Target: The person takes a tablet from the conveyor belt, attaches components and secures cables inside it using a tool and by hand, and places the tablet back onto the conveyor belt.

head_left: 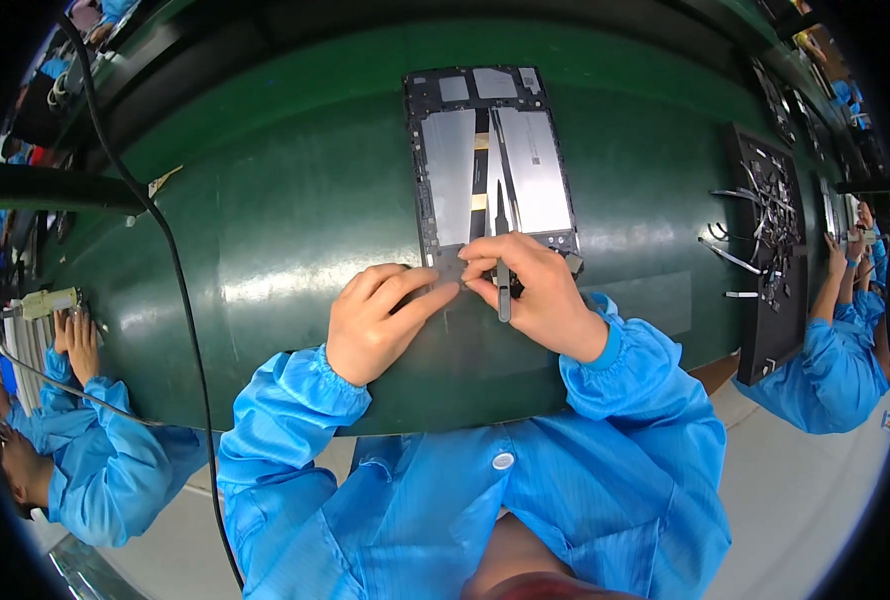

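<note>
"On the green table (295, 220), right ahead of us, where does our opened flat device (543, 170) lie?"

"Lengthwise, pointing away from us, with its near end at our fingertips. We see silver panels inside its dark frame, and a black strip (481, 170) with gold-coloured bands running between them."

"And what do we have in our right hand (543, 295)?"

"Grey tweezers (504, 300) — clamped in the fingers, with the slim points reaching over the device and the blunt end toward us. Our thumb and forefinger bend in at its near left corner, but we cannot tell whether they pinch anything there."

"Our left hand (373, 315)?"

"Just beside the right one, at the same corner, thumb and forefinger close to each other. We cannot tell whether they are holding something; the spot is too small and partly covered."

"What else is around us?"

"To our right, a black tray (777, 345) full of small dark parts (777, 225), some silvery strips (735, 255) sticking out over its edge. To our left, a black cable (177, 265) hanging across the view — and beyond it a co-worker's hand (83, 345), below a blue sleeve."
</note>
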{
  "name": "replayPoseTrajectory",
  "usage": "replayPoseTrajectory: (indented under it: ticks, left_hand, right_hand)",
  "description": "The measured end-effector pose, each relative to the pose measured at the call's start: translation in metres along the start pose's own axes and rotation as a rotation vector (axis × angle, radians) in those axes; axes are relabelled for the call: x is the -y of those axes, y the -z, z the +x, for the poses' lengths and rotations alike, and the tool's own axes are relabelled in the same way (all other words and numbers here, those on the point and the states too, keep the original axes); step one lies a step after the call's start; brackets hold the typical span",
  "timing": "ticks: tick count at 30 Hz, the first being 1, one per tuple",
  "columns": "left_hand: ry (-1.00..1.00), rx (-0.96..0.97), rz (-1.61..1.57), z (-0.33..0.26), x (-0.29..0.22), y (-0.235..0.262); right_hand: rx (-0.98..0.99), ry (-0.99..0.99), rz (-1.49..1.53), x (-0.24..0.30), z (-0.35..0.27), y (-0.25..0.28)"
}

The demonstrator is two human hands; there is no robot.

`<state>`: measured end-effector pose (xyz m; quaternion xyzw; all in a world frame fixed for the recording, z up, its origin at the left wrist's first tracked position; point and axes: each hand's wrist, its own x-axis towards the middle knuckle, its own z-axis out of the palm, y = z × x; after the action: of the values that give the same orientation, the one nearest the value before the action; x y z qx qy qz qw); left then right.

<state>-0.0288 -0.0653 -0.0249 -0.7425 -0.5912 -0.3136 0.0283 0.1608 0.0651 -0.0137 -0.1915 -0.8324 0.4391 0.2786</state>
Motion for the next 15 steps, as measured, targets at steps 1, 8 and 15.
replayPoseTrajectory:
  ticks: [1,8,15]
  left_hand:
    - [-0.003,0.001,-0.002,0.001,0.000,0.002]
    - [0.044,-0.033,-0.073,0.001,0.002,-0.005]
    - [-0.087,0.054,0.038,0.002,0.003,0.004]
  right_hand:
    - [-0.003,-0.002,-0.001,0.000,0.000,0.000]
    - [-0.001,0.001,-0.016,-0.001,-0.001,-0.001]
    - [0.008,-0.001,-0.019,-0.001,-0.001,0.001]
